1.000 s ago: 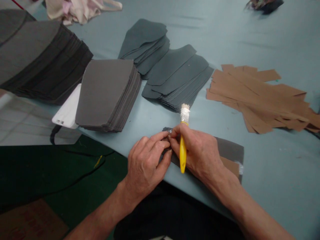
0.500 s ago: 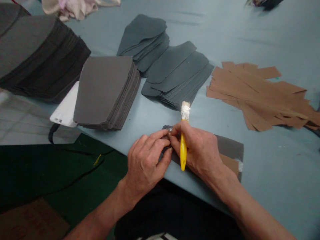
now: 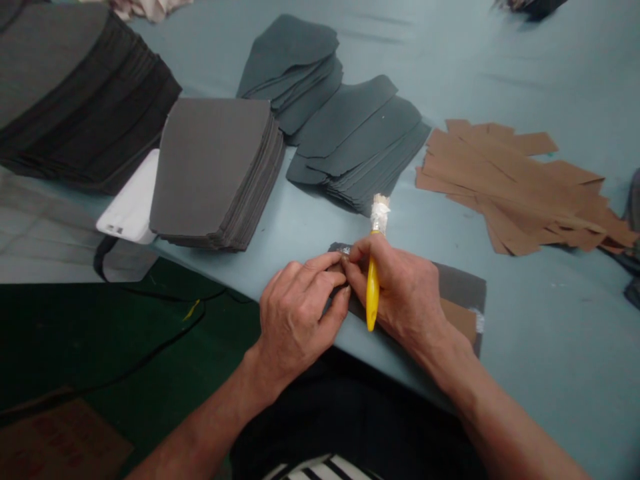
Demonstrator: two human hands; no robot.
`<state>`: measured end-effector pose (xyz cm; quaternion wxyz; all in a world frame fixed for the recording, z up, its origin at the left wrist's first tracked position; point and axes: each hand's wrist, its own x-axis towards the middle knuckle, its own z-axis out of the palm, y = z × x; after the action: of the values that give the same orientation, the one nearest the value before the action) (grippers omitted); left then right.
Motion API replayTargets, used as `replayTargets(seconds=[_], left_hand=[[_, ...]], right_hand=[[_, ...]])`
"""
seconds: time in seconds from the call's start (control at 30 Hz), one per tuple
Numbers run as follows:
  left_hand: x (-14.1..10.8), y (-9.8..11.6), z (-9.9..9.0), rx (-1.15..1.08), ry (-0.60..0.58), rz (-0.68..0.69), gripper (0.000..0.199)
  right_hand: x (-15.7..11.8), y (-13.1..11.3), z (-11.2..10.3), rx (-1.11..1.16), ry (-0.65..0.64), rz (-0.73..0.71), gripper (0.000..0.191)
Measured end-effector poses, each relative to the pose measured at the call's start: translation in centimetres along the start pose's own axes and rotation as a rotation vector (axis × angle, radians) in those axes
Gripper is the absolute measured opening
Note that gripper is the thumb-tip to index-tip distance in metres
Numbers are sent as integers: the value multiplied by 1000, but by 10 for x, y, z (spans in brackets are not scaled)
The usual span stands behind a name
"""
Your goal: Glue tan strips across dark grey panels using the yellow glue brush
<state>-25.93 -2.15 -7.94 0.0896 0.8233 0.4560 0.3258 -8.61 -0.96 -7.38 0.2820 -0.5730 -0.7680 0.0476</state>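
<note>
A yellow-handled brush (image 3: 373,287) is tucked in my right hand (image 3: 413,290), its white-caked bristles pointing away from me. Under both hands lies a dark grey sheet piece (image 3: 463,285) at the table's front edge. On it is a brown strip (image 3: 459,321), its middle covered by my right hand. White paste-like smears (image 3: 480,323) show at the sheet's right end and near my fingertips. My left hand (image 3: 300,310) has its fingers bent and closed on the strip's left end, thumb at the near side. The fingertips of both hands meet there.
Grey sheet pieces are stacked (image 3: 213,170) at left, beside a white flat object (image 3: 133,200) and a taller dark stack (image 3: 55,87). Dark green-grey pieces (image 3: 360,140) fan out ahead. Brown strips (image 3: 515,187) lie piled at right. A dark object (image 3: 635,220) sits at the right edge.
The view has shifted slightly, and a dark object now shows at the right edge. Both hands keep nearly the same pose at the strip's left end, with the brush still in my right hand.
</note>
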Motion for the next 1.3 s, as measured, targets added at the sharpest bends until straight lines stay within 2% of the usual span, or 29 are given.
replayTargets(seconds=[0.5, 0.7, 0.93, 1.3], left_hand=[[-1, 0, -1, -27, -18, -28, 7], [-1, -1, -3, -1, -31, -12, 7], [-1, -1, -4, 11, -31, -8, 9], [-1, -1, -5, -2, -43, -4, 13]], right_hand=[[-1, -1, 1, -8, 11, -41, 11], [2, -1, 0, 8, 9, -30, 17], [2, -1, -1, 40, 4, -22, 13], [3, -2, -5, 52, -92, -2, 10]])
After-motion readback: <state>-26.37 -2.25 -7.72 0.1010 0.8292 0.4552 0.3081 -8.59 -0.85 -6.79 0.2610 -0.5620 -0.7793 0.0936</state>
